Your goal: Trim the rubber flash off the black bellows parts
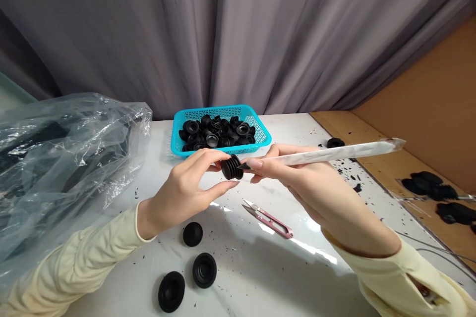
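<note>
My left hand point(191, 183) pinches a black ribbed rubber plug point(231, 167) between thumb and fingers, above the white table. In my right hand point(297, 171) is a long, thin tool with a whitish wrapped handle point(342, 152). Its dark tip touches or nearly touches the plug's ribbed side; I cannot tell which. Pink thread snips point(273, 221) lie on the table below the hands. Nearer to me rest a domed black piece point(193, 234) and two cupped black pieces, one point(204, 270) beside the other point(171, 291).
A blue basket point(266, 139) full of similar black plugs stands behind my hands. Clear plastic bags point(74, 158) with dark contents cover the left side. Black scraps are scattered over the table. A black ring point(335, 143) and several black pieces point(427, 185) lie at the right.
</note>
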The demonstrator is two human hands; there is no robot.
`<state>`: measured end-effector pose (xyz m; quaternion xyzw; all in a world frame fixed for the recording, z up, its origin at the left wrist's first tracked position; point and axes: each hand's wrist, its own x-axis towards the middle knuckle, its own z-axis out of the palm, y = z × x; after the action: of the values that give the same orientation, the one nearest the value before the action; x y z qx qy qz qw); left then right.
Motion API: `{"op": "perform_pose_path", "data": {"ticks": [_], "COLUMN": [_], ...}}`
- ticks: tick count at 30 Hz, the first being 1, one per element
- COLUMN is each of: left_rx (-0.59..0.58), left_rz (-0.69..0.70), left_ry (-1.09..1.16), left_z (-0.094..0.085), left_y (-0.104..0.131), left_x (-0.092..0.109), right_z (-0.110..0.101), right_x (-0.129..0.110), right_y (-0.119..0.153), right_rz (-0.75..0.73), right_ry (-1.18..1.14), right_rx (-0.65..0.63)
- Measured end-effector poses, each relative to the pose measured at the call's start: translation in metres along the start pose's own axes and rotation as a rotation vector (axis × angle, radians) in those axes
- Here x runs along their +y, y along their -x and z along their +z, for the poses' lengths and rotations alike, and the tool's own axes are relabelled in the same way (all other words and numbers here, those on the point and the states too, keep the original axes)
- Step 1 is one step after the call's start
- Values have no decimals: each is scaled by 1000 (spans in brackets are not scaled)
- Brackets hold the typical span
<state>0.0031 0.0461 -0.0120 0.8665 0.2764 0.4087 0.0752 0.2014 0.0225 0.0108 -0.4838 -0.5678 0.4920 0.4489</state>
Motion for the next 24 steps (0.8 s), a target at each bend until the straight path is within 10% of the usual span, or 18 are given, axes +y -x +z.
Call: {"op": "perform_pose_path", "data": {"ticks": [16,24], "left_rx": [33,52], "left_rz": [0,-70], "left_ry": [73,199], "left_z": [0,-1], "left_y": [-2,-3], "left_x": [0,3], "right_z": [-3,-8], "right_x": [3,6], "right_y": [2,-7], "right_rz": [0,208], "right_ry": [-100,-465], "right_rx": [-21,-241]}}
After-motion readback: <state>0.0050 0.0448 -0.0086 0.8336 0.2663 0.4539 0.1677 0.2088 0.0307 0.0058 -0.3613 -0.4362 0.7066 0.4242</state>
